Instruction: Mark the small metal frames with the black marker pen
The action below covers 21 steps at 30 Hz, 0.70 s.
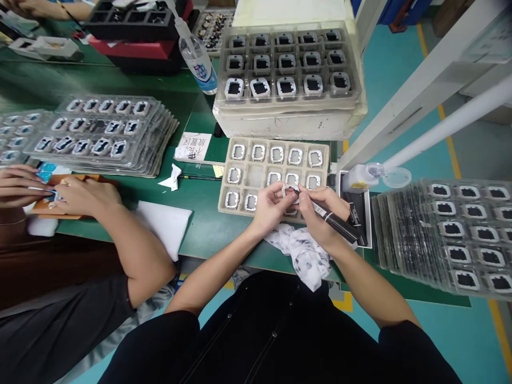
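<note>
My left hand (pixel 273 208) is closed on a small silver square frame (pixel 289 190), held up over the near right part of a beige compartment tray (pixel 255 175). A black marker pen (pixel 336 223) lies in my right hand (pixel 324 212), its tip end meeting the frame between my fingers. Similar silver frames sit in most of the tray's pockets; one pocket in the middle row holds none. My hands hide the tray's near right pockets. Below my right hand, a crumpled white cloth (pixel 306 253) with dark stains hangs over the table edge.
Clear trays of framed parts (pixel 288 64) stand on a white box behind. More tray stacks rise at right (pixel 416 234) and left (pixel 108 138). A spray bottle (pixel 198 61), a lamp arm (pixel 448 122) and a white dispenser bottle (pixel 360 178) stand nearby. A co-worker's hands (pixel 84 197) work at left.
</note>
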### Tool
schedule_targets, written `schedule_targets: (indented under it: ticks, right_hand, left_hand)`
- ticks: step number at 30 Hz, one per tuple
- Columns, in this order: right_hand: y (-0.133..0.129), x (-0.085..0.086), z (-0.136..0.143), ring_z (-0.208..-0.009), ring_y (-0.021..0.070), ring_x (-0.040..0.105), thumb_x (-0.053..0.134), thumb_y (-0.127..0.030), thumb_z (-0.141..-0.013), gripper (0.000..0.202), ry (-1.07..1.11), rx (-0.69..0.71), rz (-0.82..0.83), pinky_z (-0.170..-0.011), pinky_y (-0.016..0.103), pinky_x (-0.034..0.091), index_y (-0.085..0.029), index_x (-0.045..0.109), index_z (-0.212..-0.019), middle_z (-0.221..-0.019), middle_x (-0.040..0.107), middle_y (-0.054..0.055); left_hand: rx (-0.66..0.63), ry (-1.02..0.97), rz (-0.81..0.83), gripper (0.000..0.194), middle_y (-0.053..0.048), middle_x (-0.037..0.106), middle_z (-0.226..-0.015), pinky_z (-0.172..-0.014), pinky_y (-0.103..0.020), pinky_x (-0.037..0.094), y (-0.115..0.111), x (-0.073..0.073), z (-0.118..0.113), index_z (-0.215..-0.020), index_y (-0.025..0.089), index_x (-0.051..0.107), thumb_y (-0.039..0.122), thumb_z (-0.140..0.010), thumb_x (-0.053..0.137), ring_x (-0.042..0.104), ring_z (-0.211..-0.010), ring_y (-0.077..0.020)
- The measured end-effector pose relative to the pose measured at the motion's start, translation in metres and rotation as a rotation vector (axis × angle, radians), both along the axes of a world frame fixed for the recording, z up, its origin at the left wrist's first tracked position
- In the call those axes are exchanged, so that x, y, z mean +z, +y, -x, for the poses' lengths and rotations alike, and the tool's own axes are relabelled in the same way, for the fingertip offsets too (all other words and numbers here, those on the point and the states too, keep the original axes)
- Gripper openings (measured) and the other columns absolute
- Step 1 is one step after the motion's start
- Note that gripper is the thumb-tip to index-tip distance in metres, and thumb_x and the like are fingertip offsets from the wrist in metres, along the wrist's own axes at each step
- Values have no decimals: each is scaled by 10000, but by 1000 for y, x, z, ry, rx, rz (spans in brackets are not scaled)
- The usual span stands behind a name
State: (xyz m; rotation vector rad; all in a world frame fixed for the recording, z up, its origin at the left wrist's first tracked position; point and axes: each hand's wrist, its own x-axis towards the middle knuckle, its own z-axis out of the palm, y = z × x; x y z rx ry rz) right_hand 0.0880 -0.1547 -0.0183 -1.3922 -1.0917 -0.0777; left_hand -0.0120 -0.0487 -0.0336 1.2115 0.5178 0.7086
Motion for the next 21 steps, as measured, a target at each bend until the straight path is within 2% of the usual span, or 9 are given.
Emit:
schedule_targets:
  ticks: [9,21]
  right_hand:
    - [1,5,0,-885,224,828,727,-196,-1020,80,-142,-33,36,-748,350,693,-263,716,-977,-910,803,21]
    - [3,-1,-2,-929,235,832,742,-190,-1009,85,-140,-28,22,-783,361,695,-273,727,-997,-930,809,12]
  left_hand:
    - [60,35,-134,395,10,650,-719,-583,-207,489,-6,-11,0,-875,172,704,545,-881,835,573,-629,-100]
    - [78,15,-198,373,1,673,-735,-607,-212,499,-6,-15,-1,-881,173,698,531,-926,793,610,-658,-112]
